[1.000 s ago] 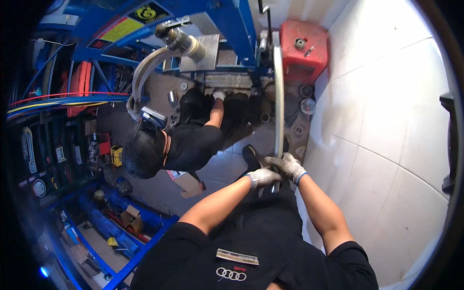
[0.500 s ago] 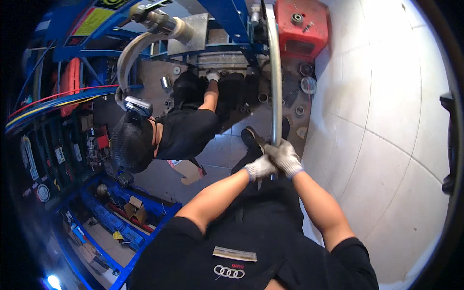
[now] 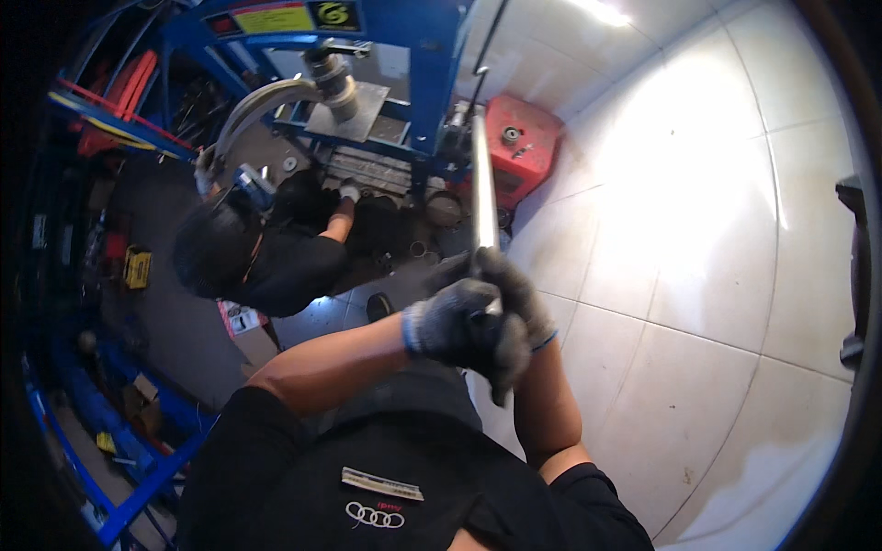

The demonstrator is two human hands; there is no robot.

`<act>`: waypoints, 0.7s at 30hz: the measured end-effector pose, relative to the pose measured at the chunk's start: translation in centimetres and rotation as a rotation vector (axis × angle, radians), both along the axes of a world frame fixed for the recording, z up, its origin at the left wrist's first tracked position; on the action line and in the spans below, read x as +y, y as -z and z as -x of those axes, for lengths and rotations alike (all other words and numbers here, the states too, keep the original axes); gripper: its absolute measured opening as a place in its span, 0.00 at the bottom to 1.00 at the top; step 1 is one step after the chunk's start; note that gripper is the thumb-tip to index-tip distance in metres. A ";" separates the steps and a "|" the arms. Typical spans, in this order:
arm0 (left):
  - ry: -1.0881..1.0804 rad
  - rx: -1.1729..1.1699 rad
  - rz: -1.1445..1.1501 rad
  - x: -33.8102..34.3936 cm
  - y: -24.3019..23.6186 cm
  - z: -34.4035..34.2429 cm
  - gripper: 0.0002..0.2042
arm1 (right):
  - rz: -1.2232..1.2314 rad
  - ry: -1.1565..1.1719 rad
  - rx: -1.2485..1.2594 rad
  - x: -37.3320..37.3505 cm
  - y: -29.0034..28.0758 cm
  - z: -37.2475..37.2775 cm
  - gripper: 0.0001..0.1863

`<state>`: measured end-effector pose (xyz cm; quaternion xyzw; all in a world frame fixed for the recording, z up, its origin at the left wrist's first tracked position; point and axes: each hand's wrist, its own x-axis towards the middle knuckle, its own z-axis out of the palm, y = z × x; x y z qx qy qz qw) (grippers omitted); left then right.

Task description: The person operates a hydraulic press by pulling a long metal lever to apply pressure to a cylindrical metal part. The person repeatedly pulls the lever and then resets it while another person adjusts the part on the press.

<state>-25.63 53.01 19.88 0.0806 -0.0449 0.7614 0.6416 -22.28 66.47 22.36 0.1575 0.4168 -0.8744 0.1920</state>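
Observation:
A long silvery metal pipe (image 3: 483,184) rises in front of me, its far end beside the blue press frame (image 3: 432,64). My left hand (image 3: 464,326), in a grey work glove, is closed round its near end. Just beyond and to the right, my gloved right hand (image 3: 522,294) also grips the pipe. The hands overlap, so part of the grip is hidden. Farther left, a metal cylinder (image 3: 335,87) stands over a flat metal plate (image 3: 354,115) in the press, and a curved metal piece (image 3: 253,108) reaches from there toward a co-worker.
A co-worker in black (image 3: 285,257) crouches at the left, one gloved hand (image 3: 204,170) by the curved piece. Behind the pipe stands a red tank (image 3: 524,151). A tiled wall (image 3: 680,275) bounds the right. A cardboard box (image 3: 253,335) and blue rails (image 3: 138,496) lie left.
Both my hands have come up closer to me, with the pipe's near end raised in them. The view has shifted, and the co-worker's other hand now shows by the curved piece.

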 end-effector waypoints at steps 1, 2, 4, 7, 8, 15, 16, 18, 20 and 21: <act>0.032 -0.062 -0.212 0.6 -0.2 -0.4 0.19 | -0.100 0.030 0.131 0.2 -1.0 -0.2 0.23; 0.081 -0.115 -0.421 1.2 0.5 -1.1 0.19 | -0.068 -0.004 0.071 0.2 -0.6 0.1 0.23; 0.099 0.016 -0.264 0.8 4.5 -2.4 0.19 | -0.007 -0.068 -0.051 0.4 2.1 -0.4 0.24; 0.115 0.276 0.355 -3.8 13.9 -5.0 0.15 | -0.072 -0.177 -0.195 -1.3 11.0 -1.8 0.24; 0.189 0.294 0.592 -5.1 17.5 -5.8 0.14 | -0.179 -0.201 -0.272 -1.8 14.2 -2.1 0.25; 0.414 1.361 1.344 -5.4 30.8 -6.9 0.15 | -1.039 -0.536 -0.588 -6.1 24.8 -1.5 0.39; 0.679 1.156 1.465 -5.0 29.3 -6.1 0.20 | -0.959 -0.534 -0.642 -5.5 23.8 -1.0 0.41; 0.418 0.788 1.370 -4.6 23.0 -5.0 0.18 | -1.072 -0.531 -0.654 -3.7 20.2 -0.4 0.43; 0.213 0.484 1.178 -4.0 14.5 -3.7 0.15 | -0.925 -0.477 -0.399 -1.9 15.4 0.3 0.39; 0.133 0.239 1.055 -3.5 10.2 -3.0 0.14 | -0.843 -0.373 -0.387 -1.7 12.9 0.7 0.35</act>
